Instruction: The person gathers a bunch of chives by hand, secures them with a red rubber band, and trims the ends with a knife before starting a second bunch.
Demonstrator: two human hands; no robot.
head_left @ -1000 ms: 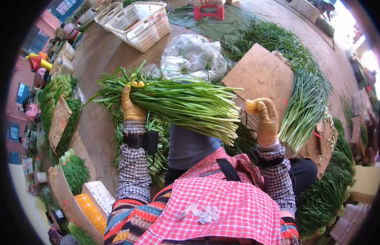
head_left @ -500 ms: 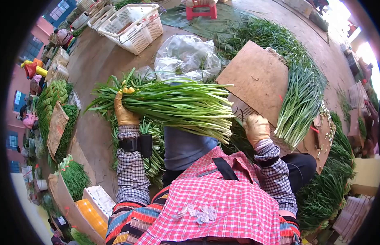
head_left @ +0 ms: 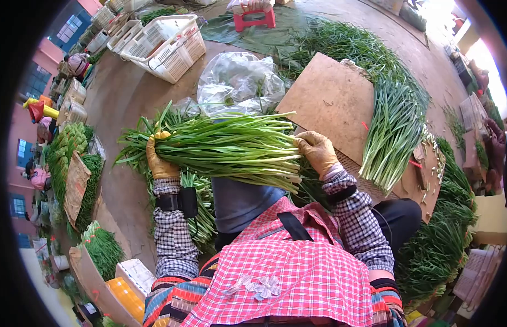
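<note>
My left hand (head_left: 162, 158), in a yellowish glove, is wrapped round the leafy end of a big bunch of green stalks (head_left: 231, 147) held across my lap. At the bunch's pale cut ends on the right is my right hand (head_left: 318, 153), gloved too, its thumb and fingers pinched together at the stalk tips. Whether a stalk is between them is too small to tell. Right of that hand, another bundle of stalks (head_left: 392, 131) lies beside a brown board (head_left: 330, 98). More stalks (head_left: 202, 210) lie below my left hand.
A clear plastic bag (head_left: 240, 82) lies beyond the bunch. White crates (head_left: 174, 54) stand at the upper left, a red stool (head_left: 254, 19) at the top. Greens are heaped along the right (head_left: 438, 240) and at the left (head_left: 65, 158). Other people sit at the far left.
My right hand has moved up and left to the cut ends of the bunch, and its fingers have come together there. My left hand keeps its hold, slightly lower and further left.
</note>
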